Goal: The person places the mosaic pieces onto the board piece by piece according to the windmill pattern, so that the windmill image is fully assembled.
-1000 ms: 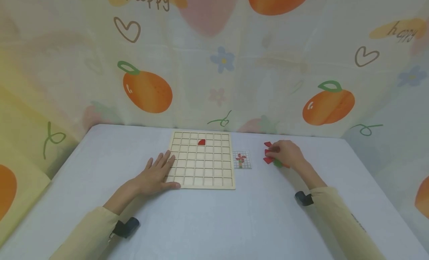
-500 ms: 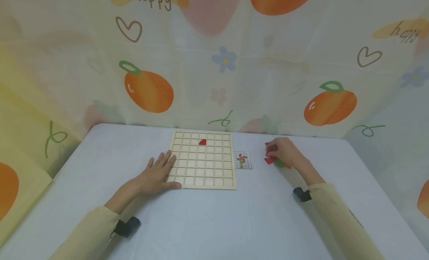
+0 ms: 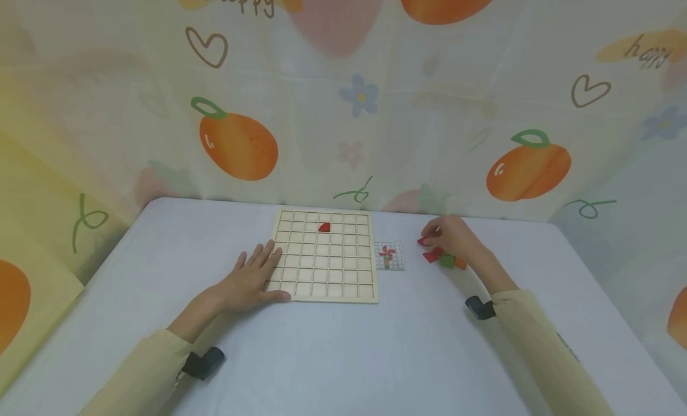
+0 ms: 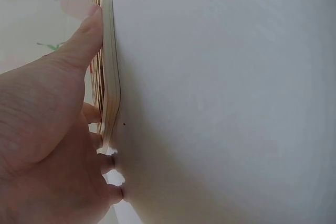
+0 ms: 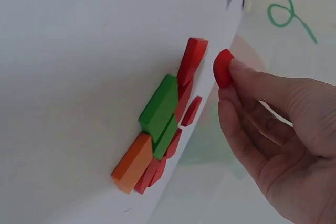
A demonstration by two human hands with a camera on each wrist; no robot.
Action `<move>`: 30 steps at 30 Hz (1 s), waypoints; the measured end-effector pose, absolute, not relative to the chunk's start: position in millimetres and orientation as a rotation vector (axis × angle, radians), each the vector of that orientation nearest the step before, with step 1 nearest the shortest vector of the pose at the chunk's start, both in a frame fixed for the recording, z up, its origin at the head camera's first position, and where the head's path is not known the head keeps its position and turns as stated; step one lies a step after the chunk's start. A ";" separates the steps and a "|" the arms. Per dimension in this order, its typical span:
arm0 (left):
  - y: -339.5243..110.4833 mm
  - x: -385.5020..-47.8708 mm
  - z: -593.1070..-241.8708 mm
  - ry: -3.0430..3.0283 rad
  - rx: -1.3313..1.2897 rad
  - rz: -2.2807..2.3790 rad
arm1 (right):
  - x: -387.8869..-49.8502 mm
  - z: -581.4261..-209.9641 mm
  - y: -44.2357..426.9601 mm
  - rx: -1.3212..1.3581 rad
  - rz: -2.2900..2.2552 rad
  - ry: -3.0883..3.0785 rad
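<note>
Red piece (image 5: 222, 68) pinched in right hand (image 3: 455, 236), well right of grid board (image 3: 349, 263); left hand (image 3: 244, 285) spread on board's left edge; piece's long axis unclear.

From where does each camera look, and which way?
Head: on the head, facing forward and down at the pale wooden grid board; left hand, right hand and beige sleeves show.
Left wrist: worn there, facing the board's edge; left hand shows.
Right wrist: worn there, facing an orange rectangular block; right hand shows.
Head and right wrist share that orange block.
</note>
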State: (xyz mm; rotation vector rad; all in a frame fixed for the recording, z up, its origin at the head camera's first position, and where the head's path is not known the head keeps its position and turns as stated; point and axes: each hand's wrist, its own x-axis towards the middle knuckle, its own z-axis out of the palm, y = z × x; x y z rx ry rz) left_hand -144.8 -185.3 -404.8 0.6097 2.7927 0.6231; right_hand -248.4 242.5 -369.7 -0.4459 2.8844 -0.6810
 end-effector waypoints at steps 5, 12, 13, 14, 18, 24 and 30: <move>-185.3 -144.5 -404.1 2.795 0.616 0.633 | -248.6 -369.2 234.4 -0.455 -0.750 2.892; -185.4 -144.7 -405.3 2.791 0.614 0.629 | -249.7 -367.2 214.8 -0.476 -0.804 2.899; -185.4 -144.8 -405.4 2.790 0.611 0.630 | -249.8 -366.9 211.5 -0.476 -0.806 2.903; -185.3 -144.7 -405.2 2.791 0.612 0.631 | -250.0 -366.6 208.4 -0.477 -0.809 2.907; -184.9 -144.7 -404.5 2.789 0.614 0.634 | -250.1 -365.5 196.8 -0.511 -0.810 2.923; -184.1 -144.0 -402.4 2.782 0.602 0.630 | -251.2 -366.6 180.0 -0.546 -0.835 2.925; -182.6 -143.2 -399.6 2.789 0.597 0.632 | -253.7 -369.9 163.8 -0.543 -0.874 2.921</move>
